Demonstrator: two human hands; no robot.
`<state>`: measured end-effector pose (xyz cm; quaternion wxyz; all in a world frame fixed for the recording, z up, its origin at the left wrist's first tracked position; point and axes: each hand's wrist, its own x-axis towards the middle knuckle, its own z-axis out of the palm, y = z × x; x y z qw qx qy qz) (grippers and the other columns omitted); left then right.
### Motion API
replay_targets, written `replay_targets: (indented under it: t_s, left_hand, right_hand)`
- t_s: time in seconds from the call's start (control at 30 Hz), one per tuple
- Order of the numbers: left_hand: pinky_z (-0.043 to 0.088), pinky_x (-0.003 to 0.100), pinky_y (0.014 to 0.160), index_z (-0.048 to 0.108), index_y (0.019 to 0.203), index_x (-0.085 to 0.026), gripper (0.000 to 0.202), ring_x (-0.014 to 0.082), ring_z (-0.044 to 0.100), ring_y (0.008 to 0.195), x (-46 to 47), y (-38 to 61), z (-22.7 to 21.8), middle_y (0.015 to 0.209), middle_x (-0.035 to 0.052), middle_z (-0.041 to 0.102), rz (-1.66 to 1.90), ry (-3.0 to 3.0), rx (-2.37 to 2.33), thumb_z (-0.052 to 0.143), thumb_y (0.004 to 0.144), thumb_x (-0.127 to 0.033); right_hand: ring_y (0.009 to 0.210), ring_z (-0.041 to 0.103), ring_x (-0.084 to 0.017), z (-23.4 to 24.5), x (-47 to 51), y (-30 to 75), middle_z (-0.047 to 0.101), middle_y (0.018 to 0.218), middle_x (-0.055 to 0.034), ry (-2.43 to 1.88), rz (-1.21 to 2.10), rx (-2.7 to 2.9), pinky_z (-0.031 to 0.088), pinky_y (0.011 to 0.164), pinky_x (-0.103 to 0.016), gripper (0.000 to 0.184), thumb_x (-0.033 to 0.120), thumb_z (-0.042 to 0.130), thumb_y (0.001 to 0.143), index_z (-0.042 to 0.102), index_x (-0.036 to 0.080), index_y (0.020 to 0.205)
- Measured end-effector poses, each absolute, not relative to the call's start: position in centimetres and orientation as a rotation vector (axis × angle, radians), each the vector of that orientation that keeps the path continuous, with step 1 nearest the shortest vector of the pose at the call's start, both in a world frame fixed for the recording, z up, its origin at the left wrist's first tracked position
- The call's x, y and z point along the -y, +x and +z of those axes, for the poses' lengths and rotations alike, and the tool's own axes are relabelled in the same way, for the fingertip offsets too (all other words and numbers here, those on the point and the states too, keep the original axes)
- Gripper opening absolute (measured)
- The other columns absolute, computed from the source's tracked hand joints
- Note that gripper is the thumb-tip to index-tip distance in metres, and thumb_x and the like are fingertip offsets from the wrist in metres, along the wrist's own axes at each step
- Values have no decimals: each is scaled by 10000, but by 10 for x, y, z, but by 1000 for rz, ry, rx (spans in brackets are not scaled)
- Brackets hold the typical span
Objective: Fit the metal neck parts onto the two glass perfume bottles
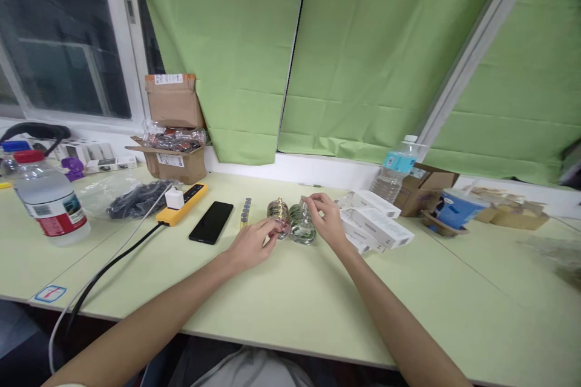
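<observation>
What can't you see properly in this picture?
Head view:
- What the left hand pinches: hidden by its fingers.
- Cap of the right bottle: partly covered by the right hand.
- Print on the white boxes: too small.
- Far-right clutter: blurred, cut off by the edge.

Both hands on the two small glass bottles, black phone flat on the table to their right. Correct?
No: the head view shows the flat black smartphone to the left of the bottles, beside the long yellow power strip. The left hand is on the gold-capped glass bottle, the right hand on the clear glass bottle, as stated.
</observation>
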<state>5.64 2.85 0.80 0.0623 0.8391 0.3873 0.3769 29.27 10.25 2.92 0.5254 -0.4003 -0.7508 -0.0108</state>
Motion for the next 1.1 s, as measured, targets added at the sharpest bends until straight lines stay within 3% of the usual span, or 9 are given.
replay_targets:
  t_s: [0.47, 0.77, 0.93, 1.1]
  left_hand:
    - [478, 265, 703, 612, 1019, -240, 179, 143, 650, 804, -29, 55, 10, 1114, 17, 680, 1151, 2528, -1177, 457, 939, -203]
    - [428, 250, 658, 594, 1021, -245, 170, 123, 616, 716, -55, 18, 24, 999, 4, 669, 1201, 2513, -1549, 442, 945, -261]
    - [420, 278, 668, 554, 1100, -256, 200, 172, 641, 830, -67, 3, 25, 1047, 23, 656, 1152, 2440, -1861, 473, 939, -343]
    - [441, 326, 744, 537, 1123, -250, 314, 254, 624, 1026, -69, 5, 19, 1153, 78, 633, 922, 2475, -1994, 563, 881, -447]
  right_hand:
    - [874, 629, -205, 28, -106, 293, 658, 917, -78, -949, 19, 1799, 509, 704, -326, 417, 407, 453, 967, 746, 216, 740]
    - [817, 603, -198, 32, -103, 293, 653, 905, -80, -972, -66, 1832, 475, 595, -312, 406, 433, 453, 964, 749, 219, 787]
    - [832, 601, -206, 39, -98, 290, 651, 979, -99, -934, -71, 1789, 491, 608, -321, 358, 415, 452, 967, 748, 214, 937]
    - [894, 602, -226, 44, -90, 291, 632, 1041, -110, -879, -134, 1759, 519, 730, -367, 320, 377, 450, 971, 730, 225, 997]
